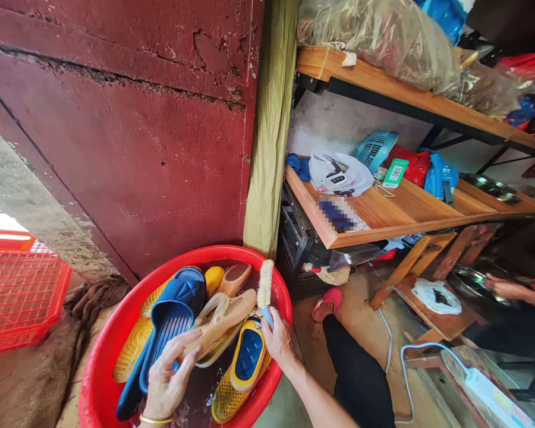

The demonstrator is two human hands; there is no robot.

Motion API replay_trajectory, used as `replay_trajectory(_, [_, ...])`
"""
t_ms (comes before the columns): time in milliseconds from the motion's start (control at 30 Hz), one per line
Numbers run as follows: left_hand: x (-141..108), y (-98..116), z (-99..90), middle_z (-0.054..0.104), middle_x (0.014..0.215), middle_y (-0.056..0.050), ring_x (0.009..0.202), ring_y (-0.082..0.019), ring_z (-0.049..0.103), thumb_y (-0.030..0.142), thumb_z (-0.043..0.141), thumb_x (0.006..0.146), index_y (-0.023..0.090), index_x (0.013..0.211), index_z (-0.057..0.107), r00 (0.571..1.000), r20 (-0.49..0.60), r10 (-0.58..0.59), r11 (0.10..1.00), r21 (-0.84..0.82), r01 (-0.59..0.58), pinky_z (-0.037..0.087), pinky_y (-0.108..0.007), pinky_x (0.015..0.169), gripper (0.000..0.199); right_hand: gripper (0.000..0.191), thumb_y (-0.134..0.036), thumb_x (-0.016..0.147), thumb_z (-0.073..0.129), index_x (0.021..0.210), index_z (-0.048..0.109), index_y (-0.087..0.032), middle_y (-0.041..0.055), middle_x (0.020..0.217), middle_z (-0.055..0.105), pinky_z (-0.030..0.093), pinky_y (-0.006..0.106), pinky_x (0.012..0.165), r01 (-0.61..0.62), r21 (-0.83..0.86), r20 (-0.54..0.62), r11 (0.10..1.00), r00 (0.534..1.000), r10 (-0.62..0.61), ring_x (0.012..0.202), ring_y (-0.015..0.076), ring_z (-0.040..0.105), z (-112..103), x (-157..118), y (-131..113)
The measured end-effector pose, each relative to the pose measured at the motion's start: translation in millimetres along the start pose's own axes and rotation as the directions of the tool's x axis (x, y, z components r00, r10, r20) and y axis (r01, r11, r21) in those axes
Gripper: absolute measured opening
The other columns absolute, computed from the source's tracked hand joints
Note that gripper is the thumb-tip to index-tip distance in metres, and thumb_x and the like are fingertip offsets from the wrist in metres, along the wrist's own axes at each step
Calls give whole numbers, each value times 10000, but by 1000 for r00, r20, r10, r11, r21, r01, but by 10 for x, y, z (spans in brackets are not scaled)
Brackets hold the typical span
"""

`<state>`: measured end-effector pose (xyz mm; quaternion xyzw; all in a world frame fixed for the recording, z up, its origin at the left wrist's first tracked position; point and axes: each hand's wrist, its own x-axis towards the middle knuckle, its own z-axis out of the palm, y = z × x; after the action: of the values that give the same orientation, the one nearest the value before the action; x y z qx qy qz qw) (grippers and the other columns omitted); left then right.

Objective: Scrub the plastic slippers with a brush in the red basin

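Observation:
Over a red tub (89,368) holding shoes and dark water, my left hand (167,374) grips the heel end of a beige flip-flop (218,330), thumb and fingers at its edges. A scrub brush (265,285) with pale bristles and a light blue handle is closed in my right hand (280,340). Its bristles point up, apart from the flip-flop. Beside my left hand lies a blue slide slipper (176,306). Below my right hand sits a yellow clog (232,389) with a blue inside. A tan shoe (236,278) and yellow soles (134,348) are partly covered.
A maroon door (138,148) stands behind the tub, with a red crate (22,297) at left. Right are a wooden shelf (383,220), a stool (450,315), a power strip (502,398), and a leg with a pink shoe (327,302). Another person's hand (502,286) touches a metal bowl.

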<state>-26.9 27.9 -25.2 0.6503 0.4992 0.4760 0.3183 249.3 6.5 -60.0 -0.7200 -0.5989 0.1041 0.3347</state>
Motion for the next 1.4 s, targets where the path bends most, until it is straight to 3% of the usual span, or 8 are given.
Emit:
replay_trajectory(133, [7, -29, 27, 797, 978, -89, 954, -295, 729, 674, 657, 775, 205, 931, 783, 992, 33, -121, 993, -12, 122, 593, -412, 907, 510, 422, -254, 1018, 454, 1395, 585, -117, 180, 1267, 710, 539, 346, 983, -63, -89, -6, 994, 998, 62, 1141, 269, 695, 47, -9, -7])
replay_trajectory(267, [1, -9, 138, 799, 1035, -83, 958, -283, 737, 654, 630, 811, 191, 1103, 754, 941, 262, -215, 969, -59, 238, 605, -372, 845, 562, 403, -262, 1031, 465, 1397, 588, -144, 159, 1292, 703, 522, 327, 1007, 63, -124, 85, 990, 995, -53, 1172, 251, 679, 36, -45, -64])
replay_trajectory(400, [-26, 18, 272, 773, 1179, -98, 1081, -291, 722, 598, 632, 838, 192, 1206, 725, 884, 421, -204, 978, 40, 207, 580, -399, 952, 556, 413, -240, 1037, 457, 1427, 571, -164, 157, 1332, 686, 496, 317, 1040, 101, -177, 133, 979, 988, -78, 1229, 245, 649, -18, -82, -120])
replay_trajectory(700, [-85, -215, 453, 720, 1322, -127, 1209, -329, 670, 579, 638, 818, 191, 1340, 666, 912, 381, -153, 976, 205, 78, 523, -477, 1052, 651, 506, -215, 996, 460, 1497, 531, -222, 107, 1391, 659, 515, 329, 1029, 199, -125, 241, 972, 957, -164, 1237, 238, 636, -115, -89, -120])
replay_trajectory(933, [-140, -363, 507, 731, 1277, -166, 1178, -344, 682, 616, 602, 820, 137, 1300, 696, 913, 364, -184, 962, 256, 91, 525, -501, 1048, 684, 585, -259, 986, 471, 1560, 431, -371, 78, 1332, 677, 536, 320, 945, 249, -147, 446, 957, 880, -161, 1088, 243, 698, -265, -154, -293])
replay_trajectory(1033, [-140, -375, 496, 724, 1295, -165, 1211, -341, 664, 589, 617, 827, 147, 1317, 690, 915, 387, -118, 959, 282, 4, 520, -495, 1062, 664, 579, -230, 977, 460, 1548, 461, -323, 92, 1220, 729, 539, 333, 940, 150, -194, 385, 970, 921, -65, 1070, 256, 703, -255, -109, -315])
replay_trajectory(1233, [-173, -313, 437, 743, 1287, -81, 1219, -296, 663, 518, 596, 876, 271, 1317, 694, 918, 380, 116, 907, 337, -254, 564, -449, 1027, 515, 505, -185, 1008, 348, 1467, 552, -134, 141, 1291, 715, 527, 297, 998, -51, -94, 192, 994, 979, 68, 1155, 230, 687, -271, 145, -274])
replay_trajectory(1400, [-153, -415, 409, 747, 1281, -66, 1216, -292, 668, 565, 589, 860, 273, 1287, 706, 921, 338, 191, 879, 360, -314, 564, -440, 1041, 530, 444, -216, 995, 433, 1408, 596, -236, 50, 1148, 773, 560, 233, 886, 3, -102, 245, 995, 969, 22, 1006, 197, 736, -455, 7, -348])
